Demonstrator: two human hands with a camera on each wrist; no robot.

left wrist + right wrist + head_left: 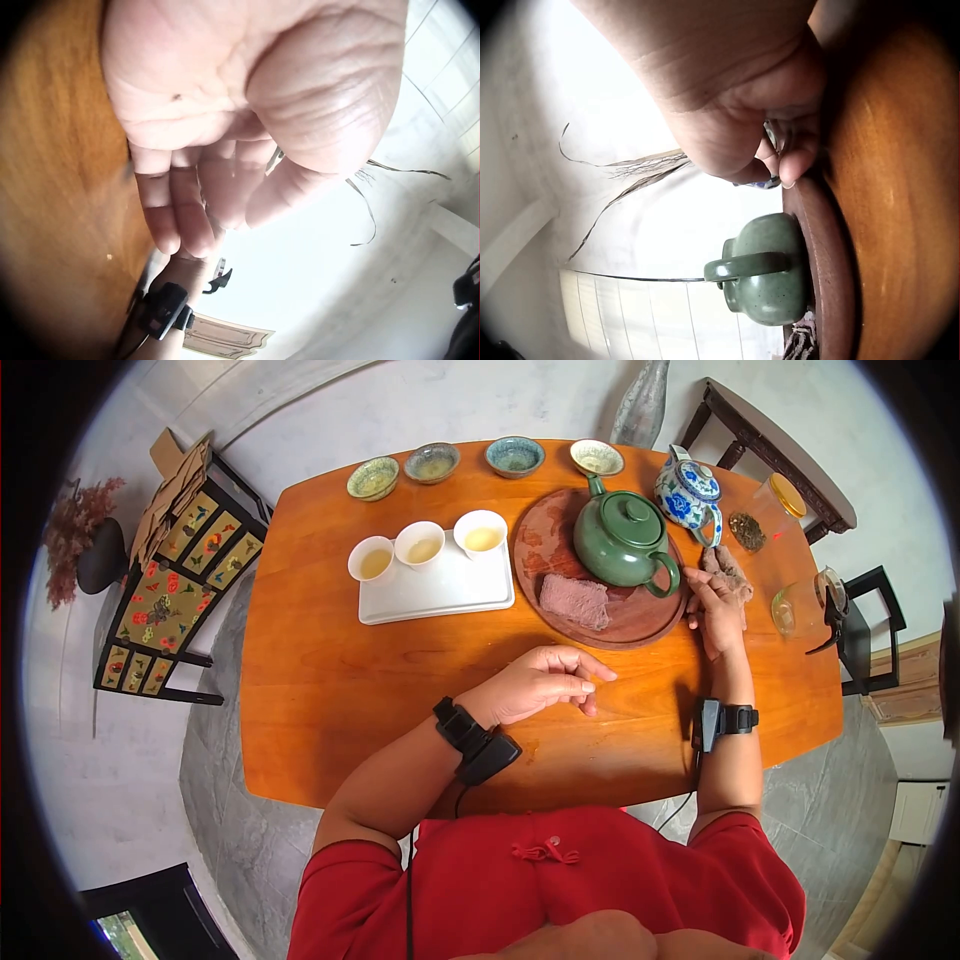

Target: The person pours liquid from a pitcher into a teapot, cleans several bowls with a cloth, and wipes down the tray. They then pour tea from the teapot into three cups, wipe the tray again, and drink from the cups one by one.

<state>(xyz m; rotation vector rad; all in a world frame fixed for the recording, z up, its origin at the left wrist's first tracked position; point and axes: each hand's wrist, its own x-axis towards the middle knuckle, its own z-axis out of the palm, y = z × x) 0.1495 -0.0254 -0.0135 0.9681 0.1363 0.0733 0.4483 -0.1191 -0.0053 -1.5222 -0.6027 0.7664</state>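
Observation:
My left hand [545,685] hovers over the front of the table, fingers loosely bent; in the left wrist view the same hand [247,112] holds nothing. At the right edge of a round wooden tray [535,530], my right hand [718,615] lies with its fingers beside a crumpled brownish thing [735,572]. In the right wrist view, that hand [742,105] has bent fingertips at the tray's rim [829,262]; whether they touch it, I cannot tell. A lidded green teapot [620,540] stands on the tray, its handle near my right fingers, with a folded pink cloth [573,602] in front.
Three white cups of pale liquid, one at the left [372,560], stand on a white tray [440,602]. Several bowls [515,457] line the back edge. Right of the round tray are a blue-and-white teapot [685,490], a yellow-lidded jar [780,505] and a glass pot [797,610].

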